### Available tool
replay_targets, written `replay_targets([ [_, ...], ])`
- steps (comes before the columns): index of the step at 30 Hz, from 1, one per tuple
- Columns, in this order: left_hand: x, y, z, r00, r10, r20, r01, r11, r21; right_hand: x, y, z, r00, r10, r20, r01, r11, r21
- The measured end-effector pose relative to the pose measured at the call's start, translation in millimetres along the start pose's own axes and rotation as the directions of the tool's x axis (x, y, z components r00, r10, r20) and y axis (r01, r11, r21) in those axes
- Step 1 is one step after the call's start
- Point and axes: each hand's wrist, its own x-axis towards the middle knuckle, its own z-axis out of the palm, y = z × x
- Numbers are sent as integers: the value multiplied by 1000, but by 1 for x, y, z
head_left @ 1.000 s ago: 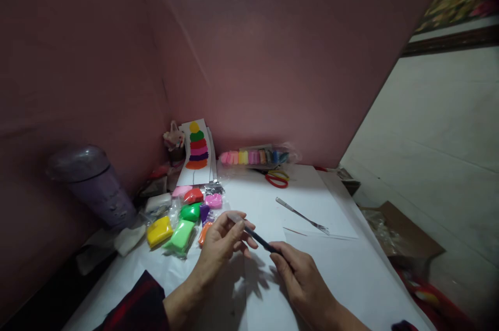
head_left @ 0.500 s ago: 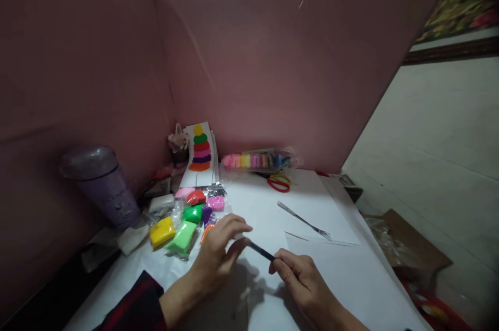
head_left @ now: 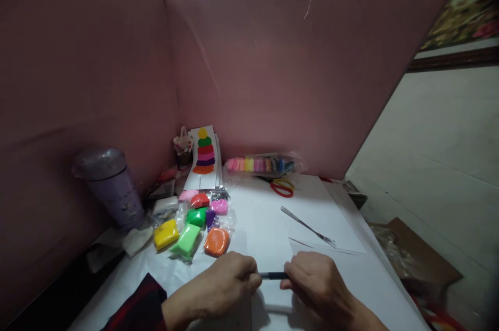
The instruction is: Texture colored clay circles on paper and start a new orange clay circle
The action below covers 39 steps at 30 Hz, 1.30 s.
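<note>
A slim dark pen (head_left: 276, 275) with a greyish end section lies level between my two hands, above the white table. My left hand (head_left: 228, 280) grips its left end, thumb and fingers pressed together. Around the other end, the fingers of my right hand (head_left: 318, 280) are wrapped closed. Both ends of the pen are hidden inside the hands. Just beyond my left hand sits an orange clay packet (head_left: 217, 241). A metal fork (head_left: 307, 226) lies past my right hand, near a thin dark stick (head_left: 300, 242) and a clear sheet (head_left: 331, 257).
Several clay packets, including yellow (head_left: 166, 234) and light green (head_left: 187, 240), lie on the left by a purple tumbler (head_left: 115, 188). A painted card (head_left: 205, 157) leans at the back near a bag of coloured clay (head_left: 259, 164) and scissors (head_left: 281, 188). Pink panels (head_left: 273, 71) enclose the table.
My left fingers, loosely curled at the pen's end before, have closed around it. The pen has turned from slanting to level, and both hands are lower in view. The orange packet is uncovered.
</note>
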Motion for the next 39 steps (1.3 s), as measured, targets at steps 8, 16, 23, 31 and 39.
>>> replay_targets([
  [8,1,-16,-17,940,-157,304,322,702,-635,-3,14,-10,974,-128,-188,70,955,-287],
  [16,18,-23,-2,982,-157,-108,19,647,-762,-5,9,-2,947,207,-247,-198,978,60],
  [23,18,-19,23,956,-114,-271,6,929,-370,2,1,-2,938,266,-222,-204,941,269],
  [31,22,-20,34,949,113,-295,-99,993,64,2,-1,2,925,260,-278,-189,948,257],
  [39,47,-4,40,878,387,-283,-175,808,562,-6,5,-4,930,130,-345,-85,986,142],
])
